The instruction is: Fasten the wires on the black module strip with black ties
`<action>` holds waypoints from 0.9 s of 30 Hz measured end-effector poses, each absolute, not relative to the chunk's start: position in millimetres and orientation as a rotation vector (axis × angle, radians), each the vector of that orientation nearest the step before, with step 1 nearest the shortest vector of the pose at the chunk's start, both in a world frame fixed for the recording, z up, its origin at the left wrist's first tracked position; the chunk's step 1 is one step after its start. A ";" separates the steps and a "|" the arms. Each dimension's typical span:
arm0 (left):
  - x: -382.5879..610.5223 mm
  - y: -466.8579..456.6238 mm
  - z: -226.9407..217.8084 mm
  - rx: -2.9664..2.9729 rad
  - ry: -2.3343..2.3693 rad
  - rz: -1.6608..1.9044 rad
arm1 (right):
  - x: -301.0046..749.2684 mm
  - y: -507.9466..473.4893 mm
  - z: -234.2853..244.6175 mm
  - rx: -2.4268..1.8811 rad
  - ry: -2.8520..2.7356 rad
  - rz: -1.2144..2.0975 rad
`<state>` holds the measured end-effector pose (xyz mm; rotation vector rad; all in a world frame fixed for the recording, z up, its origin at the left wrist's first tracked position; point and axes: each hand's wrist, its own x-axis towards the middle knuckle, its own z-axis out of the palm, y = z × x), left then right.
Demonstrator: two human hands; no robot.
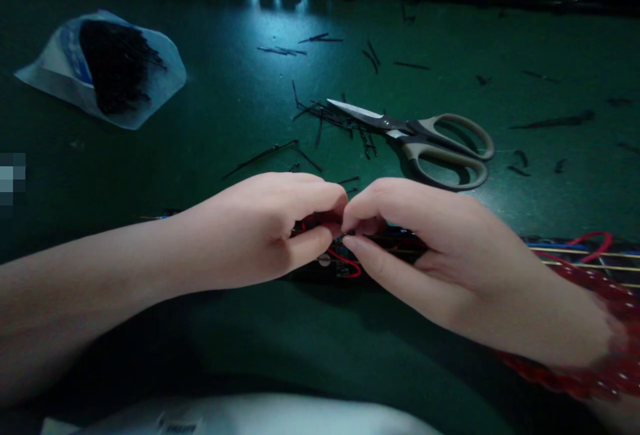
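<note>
My left hand [265,228] and my right hand [425,248] meet fingertip to fingertip low in the middle of the view. Both are closed in a pinch over a dark flat part [320,268] with thin red wires [347,265] lying on the green table [225,128]. What sits between the fingertips is hidden by the fingers. A bundle of red, yellow and blue wires [580,251] runs off to the right from under my right hand.
Grey-handled scissors [425,141] lie just beyond my hands, blades pointing left. Cut black cable-tie ends [330,115] are scattered around them. A white bag of black cable ties [107,65] lies at the far left. A red patterned sleeve [600,368] covers my right wrist.
</note>
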<state>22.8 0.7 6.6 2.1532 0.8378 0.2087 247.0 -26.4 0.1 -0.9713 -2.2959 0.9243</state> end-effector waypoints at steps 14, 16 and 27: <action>22.9 -0.5 5.7 2.154 0.840 0.213 | 245.0 -26.2 2.5 -0.953 -2.304 0.912; 22.2 -0.3 5.6 2.157 0.826 0.210 | 245.6 -26.9 2.4 -0.951 -2.304 0.905; 24.3 1.1 6.7 2.135 0.838 0.210 | 246.4 -24.7 1.7 -0.959 -2.322 0.878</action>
